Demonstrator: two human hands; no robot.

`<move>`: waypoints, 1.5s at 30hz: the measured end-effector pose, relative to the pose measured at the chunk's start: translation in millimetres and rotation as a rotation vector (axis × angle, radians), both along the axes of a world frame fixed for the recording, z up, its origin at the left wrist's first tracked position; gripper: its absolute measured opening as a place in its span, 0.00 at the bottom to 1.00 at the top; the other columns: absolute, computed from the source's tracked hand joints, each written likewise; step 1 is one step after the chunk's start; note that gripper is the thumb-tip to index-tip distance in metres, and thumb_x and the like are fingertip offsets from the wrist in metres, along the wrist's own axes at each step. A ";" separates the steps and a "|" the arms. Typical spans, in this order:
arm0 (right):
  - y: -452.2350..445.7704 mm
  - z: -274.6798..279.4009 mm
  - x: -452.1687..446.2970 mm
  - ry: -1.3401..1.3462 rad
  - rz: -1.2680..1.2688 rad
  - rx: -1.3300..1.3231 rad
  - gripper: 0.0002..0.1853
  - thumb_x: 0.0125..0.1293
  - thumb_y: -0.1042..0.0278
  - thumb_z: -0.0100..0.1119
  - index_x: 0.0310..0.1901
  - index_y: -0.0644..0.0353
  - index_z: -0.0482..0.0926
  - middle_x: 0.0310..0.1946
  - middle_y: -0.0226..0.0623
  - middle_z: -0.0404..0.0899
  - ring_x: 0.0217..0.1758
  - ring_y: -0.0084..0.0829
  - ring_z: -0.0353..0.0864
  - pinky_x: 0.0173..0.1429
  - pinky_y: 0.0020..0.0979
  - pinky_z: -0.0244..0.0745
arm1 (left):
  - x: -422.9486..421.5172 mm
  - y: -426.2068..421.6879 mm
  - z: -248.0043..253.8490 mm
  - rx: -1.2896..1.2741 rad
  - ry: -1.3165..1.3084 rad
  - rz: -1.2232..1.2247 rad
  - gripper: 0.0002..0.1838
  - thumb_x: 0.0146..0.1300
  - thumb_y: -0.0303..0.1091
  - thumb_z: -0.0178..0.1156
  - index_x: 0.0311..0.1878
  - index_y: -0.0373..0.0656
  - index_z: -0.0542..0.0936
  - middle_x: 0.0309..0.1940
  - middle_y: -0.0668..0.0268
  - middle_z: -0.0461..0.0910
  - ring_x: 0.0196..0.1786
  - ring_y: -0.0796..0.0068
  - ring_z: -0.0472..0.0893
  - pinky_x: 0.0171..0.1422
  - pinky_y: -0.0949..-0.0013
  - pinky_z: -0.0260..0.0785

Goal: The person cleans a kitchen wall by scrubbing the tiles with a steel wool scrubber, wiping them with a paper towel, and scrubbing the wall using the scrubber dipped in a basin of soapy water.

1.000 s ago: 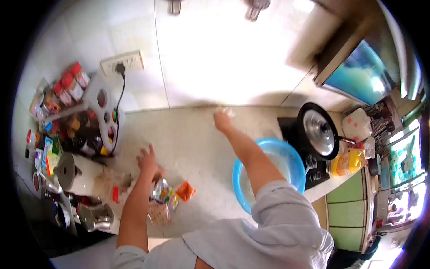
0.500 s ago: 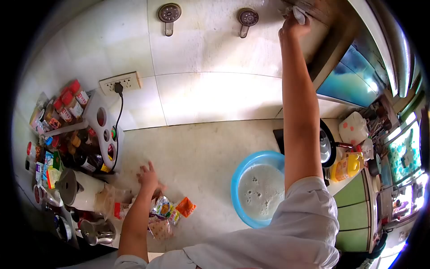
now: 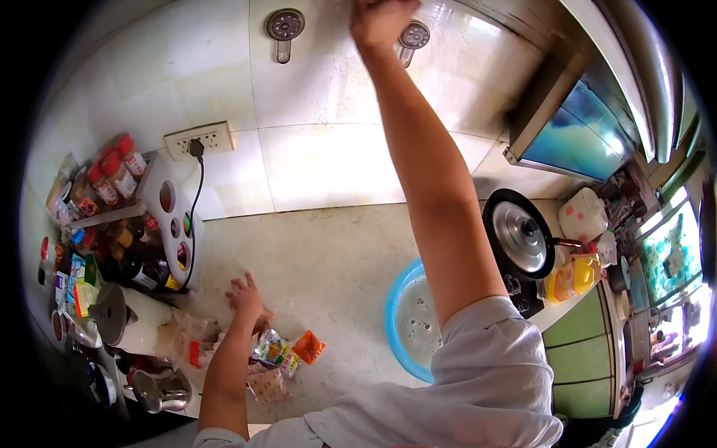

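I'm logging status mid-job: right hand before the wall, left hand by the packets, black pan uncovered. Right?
The black pan isn't uncovered: the head view shows a lid on it. Right hand before the wall, left hand by the packets: correct.

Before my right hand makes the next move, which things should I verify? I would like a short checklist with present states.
1. Right hand fully visible: not ok, cut off by the top edge.
2. Something held in its grip: cannot tell.
3. Left hand clear of the blue basin: ok.
4. Plug in wall socket: ok.
5. Lid on black pan: ok.
6. Orange packet apart from basin: ok, bare counter between.
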State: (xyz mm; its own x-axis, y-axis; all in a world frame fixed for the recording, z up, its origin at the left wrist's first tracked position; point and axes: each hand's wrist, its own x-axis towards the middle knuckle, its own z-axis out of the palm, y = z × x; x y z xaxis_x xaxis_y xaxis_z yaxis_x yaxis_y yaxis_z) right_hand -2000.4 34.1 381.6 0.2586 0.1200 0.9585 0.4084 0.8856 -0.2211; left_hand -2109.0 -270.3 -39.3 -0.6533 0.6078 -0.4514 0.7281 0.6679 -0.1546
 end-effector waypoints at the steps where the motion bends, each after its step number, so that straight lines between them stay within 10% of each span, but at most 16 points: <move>1: 7.8 -6.4 -10.2 -0.037 0.003 0.047 0.19 0.59 0.60 0.54 0.36 0.75 0.75 0.37 0.57 0.71 0.41 0.50 0.67 0.49 0.41 0.65 | -0.1 -0.3 -2.1 0.010 0.011 0.005 0.74 0.19 0.55 0.77 0.69 0.53 0.37 0.65 0.49 0.44 0.61 0.36 0.59 0.49 0.50 0.71; 7: 70.2 -10.9 1.9 -0.346 -0.002 -0.094 0.11 0.59 0.67 0.47 0.36 0.66 0.76 0.35 0.55 0.76 0.39 0.54 0.73 0.43 0.45 0.69 | 2.4 -1.4 15.9 0.000 -0.049 0.006 0.74 0.20 0.56 0.76 0.69 0.53 0.36 0.66 0.50 0.44 0.62 0.37 0.58 0.51 0.51 0.70; 8: 53.0 -4.9 22.5 -0.237 -0.126 -0.458 0.12 0.58 0.67 0.48 0.34 0.67 0.76 0.33 0.54 0.77 0.38 0.52 0.74 0.43 0.42 0.68 | 1.6 -2.2 14.6 0.001 -0.048 0.008 0.74 0.20 0.56 0.76 0.69 0.53 0.36 0.66 0.50 0.44 0.62 0.37 0.58 0.51 0.51 0.70; 10: 87.6 -3.8 68.6 -0.062 -0.372 0.160 0.06 0.53 0.70 0.55 0.30 0.64 0.76 0.35 0.36 0.78 0.38 0.30 0.75 0.41 0.28 0.71 | 0.2 -3.7 9.5 0.022 -0.037 -0.014 0.74 0.21 0.56 0.76 0.69 0.52 0.36 0.66 0.49 0.44 0.62 0.37 0.58 0.51 0.50 0.70; 12: 151.3 0.0 98.6 0.312 0.198 0.229 0.09 0.41 0.71 0.66 0.25 0.63 0.77 0.21 0.37 0.78 0.24 0.40 0.77 0.33 0.34 0.73 | 0.7 -3.0 10.8 0.017 -0.035 -0.009 0.74 0.21 0.56 0.76 0.69 0.52 0.36 0.66 0.49 0.44 0.62 0.37 0.58 0.51 0.50 0.70; 16: 125.8 4.8 74.3 0.438 -0.083 0.009 0.09 0.40 0.69 0.66 0.25 0.63 0.77 0.20 0.39 0.78 0.23 0.38 0.76 0.31 0.36 0.71 | -1.2 -1.3 5.0 0.018 -0.025 -0.012 0.74 0.20 0.56 0.76 0.69 0.52 0.36 0.66 0.48 0.44 0.62 0.36 0.58 0.52 0.50 0.69; 20: 10.8 2.6 24.1 -0.103 0.153 -0.338 0.24 0.53 0.64 0.58 0.50 0.67 0.68 0.49 0.57 0.68 0.51 0.49 0.67 0.53 0.41 0.63 | -0.2 1.1 3.1 0.002 -0.017 -0.001 0.74 0.19 0.56 0.77 0.69 0.52 0.36 0.66 0.47 0.44 0.62 0.35 0.57 0.53 0.49 0.69; 24: 19.7 -12.8 -9.6 -0.351 -0.137 0.312 0.14 0.56 0.69 0.52 0.40 0.71 0.73 0.38 0.60 0.72 0.44 0.56 0.68 0.56 0.44 0.61 | 0.2 0.9 8.2 0.004 -0.020 -0.001 0.74 0.19 0.56 0.77 0.68 0.52 0.37 0.65 0.46 0.44 0.62 0.34 0.57 0.52 0.49 0.69; 26: 50.6 -16.5 -0.1 -0.373 0.010 -0.115 0.12 0.59 0.70 0.47 0.36 0.71 0.75 0.35 0.59 0.74 0.41 0.54 0.70 0.49 0.43 0.66 | -0.9 -1.5 11.6 0.004 -0.021 -0.003 0.74 0.19 0.55 0.77 0.68 0.52 0.37 0.65 0.46 0.44 0.61 0.34 0.57 0.52 0.48 0.69; 29: 100.0 -18.7 18.6 -0.041 0.093 0.307 0.11 0.60 0.70 0.45 0.32 0.69 0.76 0.32 0.56 0.75 0.33 0.53 0.71 0.41 0.41 0.69 | 5.2 -2.9 19.9 0.007 -0.032 -0.013 0.75 0.20 0.60 0.75 0.68 0.43 0.37 0.64 0.43 0.49 0.66 0.50 0.55 0.63 0.50 0.55; 33: 79.3 -10.7 25.5 0.006 -0.192 0.164 0.09 0.60 0.71 0.44 0.30 0.62 0.76 0.26 0.49 0.75 0.22 0.37 0.73 0.24 0.37 0.69 | 5.5 -0.3 19.1 0.001 -0.029 -0.021 0.74 0.20 0.59 0.75 0.68 0.42 0.38 0.64 0.43 0.49 0.66 0.50 0.55 0.62 0.50 0.56; 34: 22.5 -6.4 11.1 -0.372 -0.604 -0.357 0.09 0.60 0.70 0.46 0.32 0.63 0.76 0.26 0.49 0.75 0.23 0.36 0.75 0.24 0.35 0.71 | 5.1 0.1 16.6 0.008 -0.030 -0.024 0.74 0.20 0.59 0.75 0.68 0.41 0.38 0.64 0.43 0.50 0.66 0.50 0.54 0.62 0.50 0.56; 37: 23.1 -14.5 -29.3 -0.300 -0.085 0.366 0.09 0.59 0.72 0.45 0.34 0.65 0.76 0.34 0.51 0.75 0.32 0.45 0.76 0.37 0.36 0.75 | -0.8 0.9 4.6 0.005 -0.027 -0.012 0.74 0.18 0.56 0.77 0.69 0.52 0.38 0.65 0.45 0.44 0.61 0.33 0.57 0.50 0.49 0.70; 41: 51.4 -4.4 20.1 -0.325 -0.174 -0.333 0.09 0.55 0.74 0.48 0.35 0.66 0.76 0.35 0.49 0.76 0.34 0.44 0.76 0.37 0.37 0.73 | -1.1 -4.3 6.7 0.038 -0.016 -0.026 0.74 0.18 0.56 0.77 0.69 0.52 0.37 0.65 0.45 0.44 0.61 0.34 0.57 0.50 0.50 0.71; 42: 126.9 -14.8 37.4 -0.372 -0.243 0.169 0.11 0.57 0.69 0.46 0.37 0.67 0.74 0.32 0.49 0.76 0.31 0.41 0.75 0.36 0.37 0.71 | 3.2 -5.7 16.3 0.045 -0.025 -0.040 0.74 0.19 0.58 0.76 0.68 0.46 0.38 0.64 0.44 0.47 0.64 0.41 0.56 0.56 0.51 0.64; 45: 79.2 -1.5 69.6 -0.123 0.185 -0.190 0.10 0.56 0.73 0.44 0.38 0.66 0.72 0.32 0.46 0.74 0.34 0.39 0.72 0.40 0.36 0.70 | 4.2 -7.9 17.9 0.063 -0.038 -0.058 0.75 0.19 0.60 0.74 0.68 0.39 0.39 0.63 0.42 0.51 0.66 0.49 0.54 0.62 0.51 0.56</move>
